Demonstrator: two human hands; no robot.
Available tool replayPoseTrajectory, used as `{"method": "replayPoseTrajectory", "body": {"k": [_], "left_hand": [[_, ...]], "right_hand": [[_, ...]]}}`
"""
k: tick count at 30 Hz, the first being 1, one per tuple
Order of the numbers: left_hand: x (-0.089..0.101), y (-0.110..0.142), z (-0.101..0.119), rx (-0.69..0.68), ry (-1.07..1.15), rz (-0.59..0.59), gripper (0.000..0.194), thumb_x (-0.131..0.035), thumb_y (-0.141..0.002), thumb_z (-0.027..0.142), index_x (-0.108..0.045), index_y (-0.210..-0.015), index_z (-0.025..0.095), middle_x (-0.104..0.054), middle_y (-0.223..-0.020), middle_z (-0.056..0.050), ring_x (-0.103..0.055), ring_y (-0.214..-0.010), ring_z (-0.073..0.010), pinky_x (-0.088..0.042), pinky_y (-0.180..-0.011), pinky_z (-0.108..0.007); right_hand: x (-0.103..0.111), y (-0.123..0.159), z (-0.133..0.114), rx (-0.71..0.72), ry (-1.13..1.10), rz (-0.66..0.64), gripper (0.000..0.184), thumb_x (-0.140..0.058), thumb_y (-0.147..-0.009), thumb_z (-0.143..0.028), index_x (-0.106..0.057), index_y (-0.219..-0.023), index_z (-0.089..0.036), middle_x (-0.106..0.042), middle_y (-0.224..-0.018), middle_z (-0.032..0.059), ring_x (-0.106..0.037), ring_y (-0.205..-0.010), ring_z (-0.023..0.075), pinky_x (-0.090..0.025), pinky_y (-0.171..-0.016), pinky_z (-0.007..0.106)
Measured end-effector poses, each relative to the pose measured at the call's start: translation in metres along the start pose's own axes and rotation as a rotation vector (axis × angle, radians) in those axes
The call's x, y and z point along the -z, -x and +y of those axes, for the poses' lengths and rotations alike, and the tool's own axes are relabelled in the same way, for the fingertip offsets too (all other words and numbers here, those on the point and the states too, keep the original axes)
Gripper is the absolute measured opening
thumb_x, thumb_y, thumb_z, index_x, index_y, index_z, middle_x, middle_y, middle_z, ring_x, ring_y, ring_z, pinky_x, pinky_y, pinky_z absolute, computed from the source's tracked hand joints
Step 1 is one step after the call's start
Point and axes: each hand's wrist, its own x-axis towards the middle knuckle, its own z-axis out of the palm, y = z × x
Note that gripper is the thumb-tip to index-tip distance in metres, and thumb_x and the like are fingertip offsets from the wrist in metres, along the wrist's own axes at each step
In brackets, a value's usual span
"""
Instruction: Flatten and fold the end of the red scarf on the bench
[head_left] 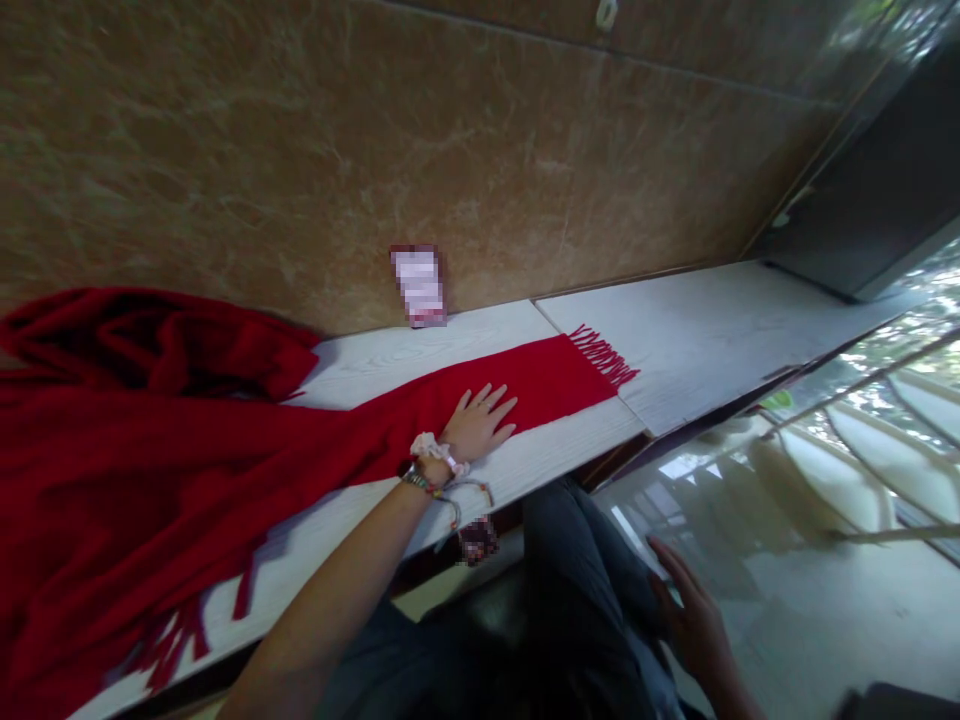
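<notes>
A red fringed scarf lies along a white wood-grain bench top. Its near-right end is spread flat, with the tassels pointing right. The rest lies in loose folds at the left, and more tassels hang toward the front edge. My left hand rests flat on the spread part, fingers apart, with a scrunchie and bracelets at the wrist. Over to the right, my right hand is off the bench beside my leg. Its fingers are stretched out and nothing shows in them.
A pixelated phone-shaped object leans against the brown marbled wall. The white bench top runs right to a dark panel. Pale chairs stand on the shiny floor at the right. My legs are below the bench edge.
</notes>
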Motion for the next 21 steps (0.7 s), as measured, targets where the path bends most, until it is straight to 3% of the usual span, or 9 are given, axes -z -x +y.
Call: {"method": "replayPoseTrajectory", "body": {"k": [3,5,9,12,16,21], "left_hand": [[-0.001,-0.001,0.001,0.003,0.009,0.007,0.049,-0.033,-0.092,0.043,-0.035,-0.138,0.025,-0.026,-0.148,-0.004,-0.020,-0.136,-0.0260,-0.018,-0.109,-0.049],[-0.002,-0.001,0.002,0.009,0.013,0.004,0.049,-0.033,-0.092,0.042,-0.034,-0.138,0.026,-0.025,-0.149,-0.004,-0.019,-0.136,-0.0263,-0.018,-0.109,-0.049],[-0.003,-0.002,0.002,0.001,0.003,0.000,0.049,-0.032,-0.092,0.043,-0.034,-0.138,0.025,-0.026,-0.148,-0.005,-0.019,-0.136,-0.0267,-0.019,-0.108,-0.050],[-0.003,-0.003,0.002,-0.003,-0.003,0.008,0.049,-0.031,-0.092,0.042,-0.034,-0.138,0.025,-0.026,-0.148,-0.006,-0.018,-0.136,-0.0271,-0.019,-0.108,-0.050],[-0.001,-0.003,0.001,-0.003,0.004,-0.007,0.050,-0.032,-0.092,0.042,-0.034,-0.138,0.024,-0.025,-0.148,-0.006,-0.018,-0.136,-0.0277,-0.018,-0.108,-0.051],[-0.001,-0.002,0.000,-0.007,-0.014,-0.010,0.052,-0.029,-0.093,0.044,-0.031,-0.140,0.022,-0.024,-0.149,-0.007,-0.018,-0.136,-0.0284,-0.019,-0.108,-0.052]], "right_hand": [[0.008,0.015,-0.004,0.005,0.020,0.017,0.044,-0.043,-0.088,-0.030,-0.040,-0.132,-0.033,-0.063,-0.112,0.0081,-0.064,-0.095,0.0250,-0.059,-0.072,0.042],[0.010,-0.002,-0.007,0.076,-0.007,0.017,0.045,-0.045,-0.088,-0.026,-0.041,-0.132,-0.033,-0.062,-0.113,0.0077,-0.063,-0.098,0.0244,-0.058,-0.075,0.042],[0.006,-0.085,-0.023,0.363,-0.127,-0.054,0.048,-0.047,-0.086,-0.016,-0.041,-0.132,-0.030,-0.061,-0.115,0.0074,-0.059,-0.106,0.0208,-0.055,-0.083,0.038],[-0.003,-0.152,-0.041,0.552,-0.187,-0.028,0.046,-0.046,-0.086,-0.013,-0.045,-0.130,-0.025,-0.060,-0.116,0.0089,-0.054,-0.112,0.0210,-0.049,-0.094,0.041],[-0.024,-0.208,-0.054,0.547,-0.192,-0.041,0.034,-0.042,-0.088,-0.018,-0.055,-0.120,-0.020,-0.060,-0.116,0.0109,-0.051,-0.114,0.0217,-0.045,-0.097,0.044],[-0.049,-0.241,-0.046,0.489,-0.163,-0.051,0.031,-0.043,-0.087,-0.020,-0.061,-0.112,-0.012,-0.059,-0.117,0.0151,-0.049,-0.115,0.0234,-0.043,-0.098,0.044]]}}
